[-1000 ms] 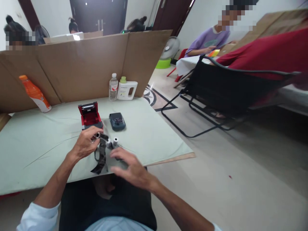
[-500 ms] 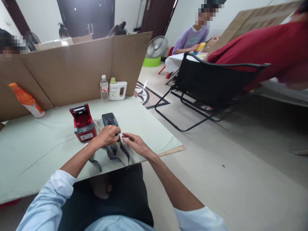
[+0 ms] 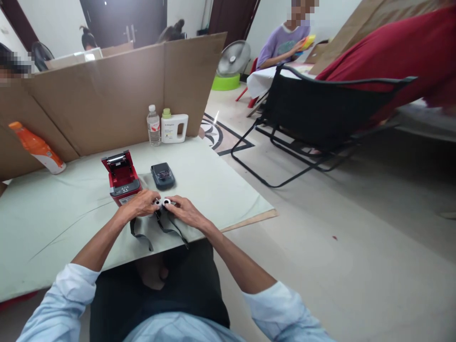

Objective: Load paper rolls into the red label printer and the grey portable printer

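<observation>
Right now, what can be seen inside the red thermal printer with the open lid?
Inside the red thermal printer, red inner walls show in front of its raised lid. The front panel hides the lowest part, so I cannot tell what lies there.

From where I watch, two small white rolls sit side by side just below the middle of the frame, left of centre, each showing a pale round end with a dark hole: the left roll (image 3: 158,203) is in the fingers of the left hand (image 3: 144,203), and the right roll (image 3: 166,202) is in the right hand (image 3: 187,211). Below them I see a curled dark strip (image 3: 142,236) lying to the left and a wavy dark ribbon (image 3: 164,229) running down rightward.
</observation>
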Tool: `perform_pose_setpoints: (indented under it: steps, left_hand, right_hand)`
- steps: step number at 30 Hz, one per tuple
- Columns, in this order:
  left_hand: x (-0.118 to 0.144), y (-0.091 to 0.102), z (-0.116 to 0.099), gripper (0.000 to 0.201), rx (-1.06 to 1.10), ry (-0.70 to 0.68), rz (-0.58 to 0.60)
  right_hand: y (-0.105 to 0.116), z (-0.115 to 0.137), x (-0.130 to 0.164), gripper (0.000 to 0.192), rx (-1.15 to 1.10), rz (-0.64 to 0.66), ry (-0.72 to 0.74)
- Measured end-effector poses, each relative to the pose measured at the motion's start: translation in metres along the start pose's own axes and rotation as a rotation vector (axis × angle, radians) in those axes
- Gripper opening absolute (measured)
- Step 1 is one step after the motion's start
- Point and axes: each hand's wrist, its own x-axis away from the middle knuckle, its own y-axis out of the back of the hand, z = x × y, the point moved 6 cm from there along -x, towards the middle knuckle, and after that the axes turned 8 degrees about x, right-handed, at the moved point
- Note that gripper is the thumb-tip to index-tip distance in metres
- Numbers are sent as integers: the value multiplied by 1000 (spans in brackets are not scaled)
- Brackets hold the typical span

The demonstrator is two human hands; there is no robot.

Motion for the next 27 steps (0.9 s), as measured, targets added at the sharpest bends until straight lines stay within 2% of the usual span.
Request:
perform_pose_setpoints:
  steps: [4, 8, 11, 14, 18, 20, 23, 27]
  left_hand:
    - [8, 2, 3, 22, -46, -48, 1]
    - [15, 6, 4, 20, -73, -40, 20]
    - [22, 12, 1, 16, -29, -43, 13]
    - [37, 24, 3, 18, 22, -46, -56]
    - [68, 31, 26, 20, 23, -23, -166]
    - [81, 27, 43, 31, -1, 24, -198]
    - [91, 11, 59, 46, -29, 49, -168]
    - [93, -2, 62, 42, 4, 27, -194]
  right_hand:
    - [-19, 2, -4, 40, -66, 53, -18]
    - [-34, 3, -8, 43, -119, 110, -44]
    - [-34, 7, -8, 45, -114, 116, -29]
    - [-28, 10, -4, 45, -86, 104, -13]
    - [-21, 9, -1, 46, -60, 80, -34]
    - [-20, 7, -1, 49, -40, 69, -36]
    - [-18, 7, -4, 50, 13, 51, -14]
    - [-9, 16, -7, 44, 90, -20, 19]
